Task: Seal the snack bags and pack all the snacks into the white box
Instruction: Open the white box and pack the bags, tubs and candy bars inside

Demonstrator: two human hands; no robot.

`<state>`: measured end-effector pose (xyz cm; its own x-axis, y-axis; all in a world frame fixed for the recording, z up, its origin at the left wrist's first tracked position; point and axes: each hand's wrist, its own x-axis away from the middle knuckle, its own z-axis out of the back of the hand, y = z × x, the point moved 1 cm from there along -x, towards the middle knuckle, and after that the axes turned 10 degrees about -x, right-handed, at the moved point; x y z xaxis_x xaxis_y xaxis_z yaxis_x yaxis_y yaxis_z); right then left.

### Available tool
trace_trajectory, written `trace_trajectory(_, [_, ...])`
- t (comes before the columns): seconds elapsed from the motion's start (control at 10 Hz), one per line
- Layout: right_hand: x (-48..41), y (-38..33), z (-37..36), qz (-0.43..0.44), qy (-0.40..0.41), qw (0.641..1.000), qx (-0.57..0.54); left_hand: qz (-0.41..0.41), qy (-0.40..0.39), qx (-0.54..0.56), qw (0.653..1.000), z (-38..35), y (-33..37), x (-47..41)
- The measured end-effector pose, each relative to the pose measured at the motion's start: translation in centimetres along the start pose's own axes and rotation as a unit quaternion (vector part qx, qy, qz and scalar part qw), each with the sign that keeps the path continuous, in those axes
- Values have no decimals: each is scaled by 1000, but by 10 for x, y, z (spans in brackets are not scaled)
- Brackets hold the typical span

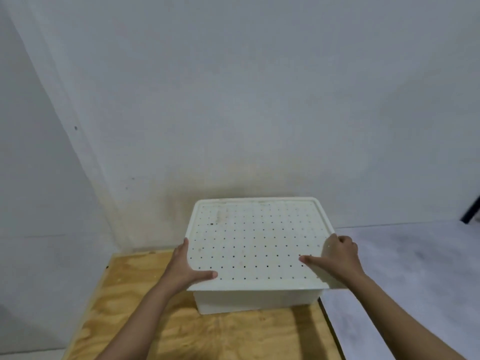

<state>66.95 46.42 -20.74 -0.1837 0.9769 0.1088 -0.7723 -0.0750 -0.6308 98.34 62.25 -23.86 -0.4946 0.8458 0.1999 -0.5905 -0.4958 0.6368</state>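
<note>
Box [255,298] sits lidded on ply table [135,294] by the wall [233,100], grey surface [402,268] just right of it; left hand [185,268] and right hand [337,258] each grip a side edge of the perforated lid [257,237], thumbs on top, contents hidden underneath

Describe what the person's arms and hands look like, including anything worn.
Both arms are bare: the left forearm and right forearm show no sleeves up to the frame's edge. The left hand and right hand wear no gloves; no watch, bracelet or ring is visible.
</note>
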Motion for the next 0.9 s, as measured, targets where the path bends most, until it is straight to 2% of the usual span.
trace_trajectory(0.1, [-5, 24, -13, -6, -29, 999, -14, 7, -3, -19, 1000, -16, -8, -3])
trace_trajectory(0.2, [-20, 39, -32, 6, -36, 999, -37, 0, 42, -42, 998, -30, -9, -4])
trace_trajectory(0.4, [-57, 40, -45, 53, -5, 998, 21, 33, 94, -88, 991, -42, -5, -19])
trace_trajectory(0.6, [-82, 42, -55, 70, -5, 997, 30, 61, 108, -111, 986, -49, -3, -36])
trace_trajectory(0.9, [-86, 41, -63, 30, -36, 997, 60, 81, 100, -101, 987, -50, -5, -34])
